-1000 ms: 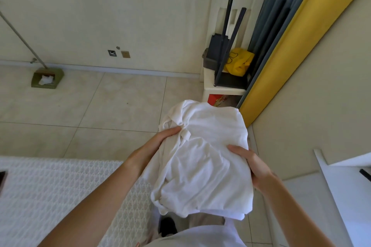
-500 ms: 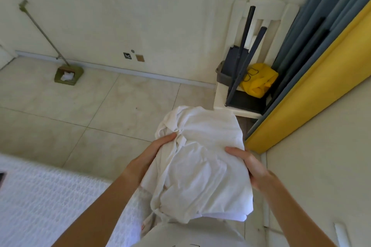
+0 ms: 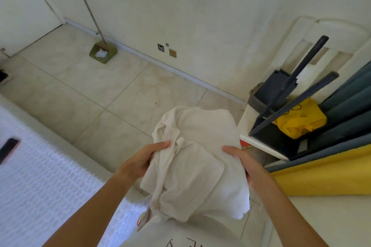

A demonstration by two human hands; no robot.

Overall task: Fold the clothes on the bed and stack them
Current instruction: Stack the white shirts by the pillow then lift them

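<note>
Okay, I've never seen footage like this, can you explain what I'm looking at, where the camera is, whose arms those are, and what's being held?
There is no machine here. The camera sits on a person's head and looks forward and down, so the two bare arms reaching in from the bottom are that person's own. The wide lens bends the walls and floor.

The left hand and the right hand each have a grip on one side of a bundle of white clothes, roughly folded and held in the air in front of the body.

At lower left is the bed with a textured white cover; a dark flat object lies on it. At right a white chair holds dark items and a yellow bag. A long-handled dustpan stands by the far wall.
</note>
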